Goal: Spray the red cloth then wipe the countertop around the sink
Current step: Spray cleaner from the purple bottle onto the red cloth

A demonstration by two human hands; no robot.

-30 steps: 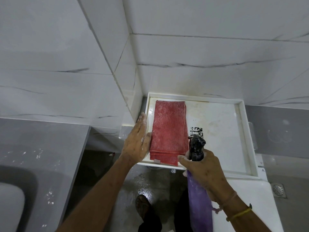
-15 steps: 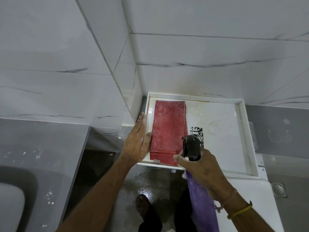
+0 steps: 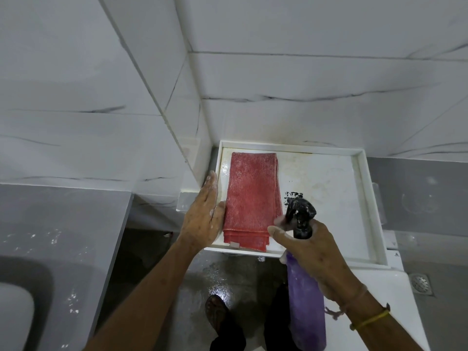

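Note:
A folded red cloth [image 3: 252, 198] lies flat on the left part of a white rimmed shelf [image 3: 364, 198] set against the tiled corner. My left hand [image 3: 205, 219] rests flat on the shelf's left edge, its thumb touching the cloth's side. My right hand [image 3: 311, 252] grips a purple spray bottle [image 3: 305, 307] just right of the cloth's near corner. The bottle's black trigger head [image 3: 300, 216] points toward the cloth. A finger at the trigger looks blurred. The grey countertop [image 3: 50, 224] and the white sink [image 3: 15, 315] are at the lower left.
White marble-look tiles cover both walls. Below the shelf is a wet grey floor with my dark shoe [image 3: 215, 310]. A white surface [image 3: 379, 295] sits under my right forearm, and a round floor drain [image 3: 420, 282] lies at the right edge.
My right hand and the spray bottle shifted slightly left half a second ago and back right now. The trigger finger now shows motion blur. My left hand and the cloth stayed put.

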